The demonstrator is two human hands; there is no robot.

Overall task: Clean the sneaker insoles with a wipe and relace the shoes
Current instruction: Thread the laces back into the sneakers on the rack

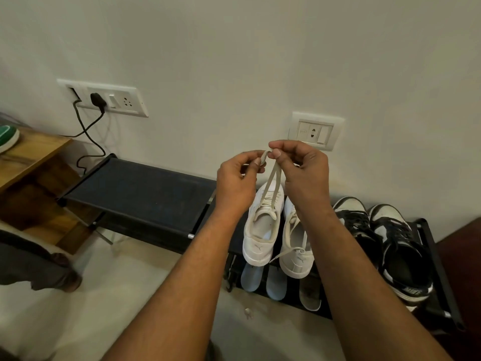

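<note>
Both hands are raised in front of the wall, close together above a shoe rack (140, 188). The left hand (239, 178) pinches one end of a pale lace (272, 175) between thumb and forefinger, its other fingers curled. The right hand (302, 170) pinches the same lace just beside it, thumb and forefinger closed on the lace. The 2 hands almost touch at the fingertips. From the pinch, 2 strands of the lace run down and spread apart to the front of the first white sneaker (263, 230), pulled taut.

That sneaker stands on the top shelf of the rack, heel toward the camera and overhanging the shelf edge. The second white sneaker (296, 246) stands touching its right side, partly hidden by the right forearm, with a loose lace end lying across its heel. To the right, on the same shelf, stand 2 black-and-white sneakers (400, 251), side by side.

On the lower shelf, under the white pair, lie 2 pale blue shapes (276, 285) and 1 off-white shape (309, 295); I cannot tell whether they are insoles or shoes.

A wall socket (316, 131) sits just behind the hands. Farther left, a black plug (97, 100) sits in a second socket plate (117, 101), its cable (88, 131) hanging behind the rack. A green shoe (7, 138) rests on a wooden table (33, 155) at the left edge.
</note>
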